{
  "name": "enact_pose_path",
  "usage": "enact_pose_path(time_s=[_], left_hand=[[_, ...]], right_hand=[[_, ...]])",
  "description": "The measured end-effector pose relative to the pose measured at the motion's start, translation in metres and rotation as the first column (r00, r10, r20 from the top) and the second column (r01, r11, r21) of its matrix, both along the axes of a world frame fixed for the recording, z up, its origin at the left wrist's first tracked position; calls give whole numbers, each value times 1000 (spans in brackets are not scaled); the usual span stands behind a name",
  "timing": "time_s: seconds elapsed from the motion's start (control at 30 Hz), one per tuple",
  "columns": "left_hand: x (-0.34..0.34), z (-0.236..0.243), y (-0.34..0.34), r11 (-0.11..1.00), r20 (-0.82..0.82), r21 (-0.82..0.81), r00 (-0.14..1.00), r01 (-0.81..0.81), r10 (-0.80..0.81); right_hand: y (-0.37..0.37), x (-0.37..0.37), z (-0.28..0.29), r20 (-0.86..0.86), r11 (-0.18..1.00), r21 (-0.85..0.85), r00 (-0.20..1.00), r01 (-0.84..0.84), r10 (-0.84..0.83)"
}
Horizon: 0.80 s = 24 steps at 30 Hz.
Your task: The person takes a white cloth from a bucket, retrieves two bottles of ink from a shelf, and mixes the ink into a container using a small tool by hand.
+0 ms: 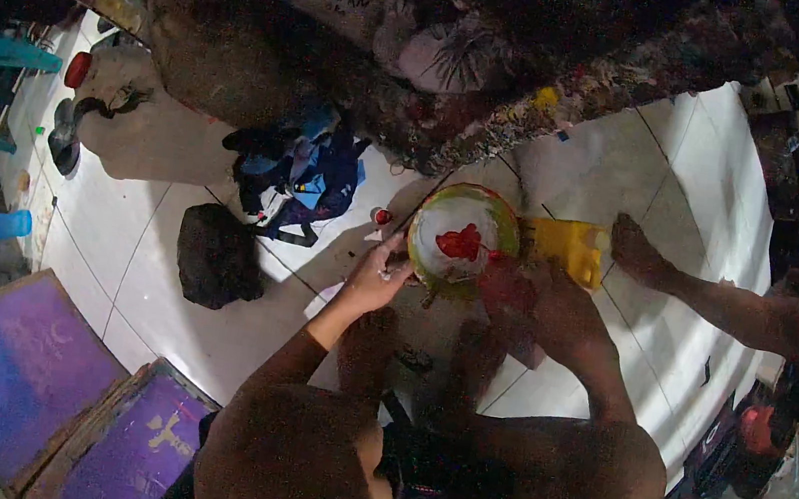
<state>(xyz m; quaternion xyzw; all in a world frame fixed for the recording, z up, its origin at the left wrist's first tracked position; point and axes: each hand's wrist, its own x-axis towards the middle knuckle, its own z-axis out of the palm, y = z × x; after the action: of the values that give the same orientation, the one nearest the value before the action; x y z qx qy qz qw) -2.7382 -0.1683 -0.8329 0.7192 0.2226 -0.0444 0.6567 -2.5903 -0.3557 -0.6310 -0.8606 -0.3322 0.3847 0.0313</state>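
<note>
Head view: left hand (383,274) touches bowl edge (473,192); tiles (299,282) run to dark bundle (219,259).

The tub (469,190) shows a yellow-green rim and a whitish inside, with a vivid red blob (458,243) in it. The pouring container (505,289) looks duller red, the jug (562,243) bright yellow. Dark lines cross the white floor (630,340). Over here, one panel (22,356) blends purple and blue; the bottle (4,225) is blue, the stool (6,56) teal.
</note>
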Motion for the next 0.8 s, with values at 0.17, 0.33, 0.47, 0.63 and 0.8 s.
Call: enact_pose_path(time_s=[0.17,0.33,0.47,0.63,0.8], left_hand=[[2,-2,-6,998,14,20,998,59,-59],[-2,3,-20,998,40,53,998,-47,45],[4,5,-24,973,92,227,996,-31,11],[1,14,-36,983,-31,-79,986,-166,164],[-17,25,-48,910,-142,-348,972,-226,188]], right_hand=[[-56,-24,-20,139,955,273,978,115,-158],[-104,-35,-53,211,866,461,924,193,-318],[-138,-37,-76,266,768,617,873,171,-409],[-153,-39,-79,146,631,722,829,284,-539],[-138,-34,-38,244,729,643,841,232,-483]])
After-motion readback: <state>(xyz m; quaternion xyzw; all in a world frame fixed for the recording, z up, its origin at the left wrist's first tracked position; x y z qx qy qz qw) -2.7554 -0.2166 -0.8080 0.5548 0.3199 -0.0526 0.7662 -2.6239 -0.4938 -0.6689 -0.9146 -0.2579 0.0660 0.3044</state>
